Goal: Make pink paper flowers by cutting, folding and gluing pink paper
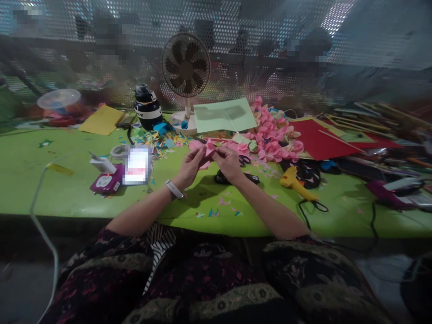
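Note:
Both of my hands meet over the middle of the green table, fingers pinched on a small piece of pink paper (209,146). My left hand (191,165), with a white band at its wrist, grips the paper from the left. From the right, my right hand (229,163) pinches the same piece. A dark thin shape shows behind the fingers; I cannot tell what it is. Just beyond my right hand lie scissors handles (245,159), and a black device (250,178) rests under that wrist. A heap of pink paper petals (270,135) lies farther back to the right.
A small fan (186,67) stands at the back beside a dark bottle (147,108). At left are a lit phone (136,166) and a purple power socket (106,182). A yellow glue gun (297,183) with a black cord, red paper (324,139) and paper scraps (168,141) lie around.

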The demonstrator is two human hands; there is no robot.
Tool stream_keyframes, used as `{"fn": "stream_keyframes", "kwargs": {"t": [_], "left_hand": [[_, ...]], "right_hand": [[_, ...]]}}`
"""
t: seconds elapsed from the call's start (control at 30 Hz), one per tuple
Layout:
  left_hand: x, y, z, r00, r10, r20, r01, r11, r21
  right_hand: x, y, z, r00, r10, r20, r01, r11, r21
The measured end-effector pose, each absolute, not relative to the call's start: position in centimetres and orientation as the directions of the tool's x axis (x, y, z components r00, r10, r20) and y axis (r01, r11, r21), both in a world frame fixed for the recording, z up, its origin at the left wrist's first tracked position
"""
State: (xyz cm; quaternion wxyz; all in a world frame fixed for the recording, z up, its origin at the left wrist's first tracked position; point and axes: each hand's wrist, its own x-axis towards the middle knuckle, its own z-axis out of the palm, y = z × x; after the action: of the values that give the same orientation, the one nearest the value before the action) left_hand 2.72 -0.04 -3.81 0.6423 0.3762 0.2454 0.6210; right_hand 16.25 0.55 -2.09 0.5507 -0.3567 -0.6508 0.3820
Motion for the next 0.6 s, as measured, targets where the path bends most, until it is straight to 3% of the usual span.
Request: {"fn": "stream_keyframes", "kwargs": {"t": [0.23,0.47,0.6], "left_hand": [[2.5,0.2,-4.0,0.109,0.986,0.128,-0.602,-0.037,0.798],[2.5,0.2,-3.2,0.088,0.985,0.15,-0.598,-0.069,0.799],[2.4,0.0,-3.0,0.123,0.984,0.13,-0.548,-0.042,0.835]], "right_hand": [[16.1,0.3,-2.1,-0.1,0.895,0.435,0.143,0.446,-0.884],[16.7,0.4,-1.3,-0.008,0.921,0.39,0.088,0.389,-0.917],[17.1,0.9,-1.3,-0.056,0.929,0.366,0.109,0.37,-0.923]]}}
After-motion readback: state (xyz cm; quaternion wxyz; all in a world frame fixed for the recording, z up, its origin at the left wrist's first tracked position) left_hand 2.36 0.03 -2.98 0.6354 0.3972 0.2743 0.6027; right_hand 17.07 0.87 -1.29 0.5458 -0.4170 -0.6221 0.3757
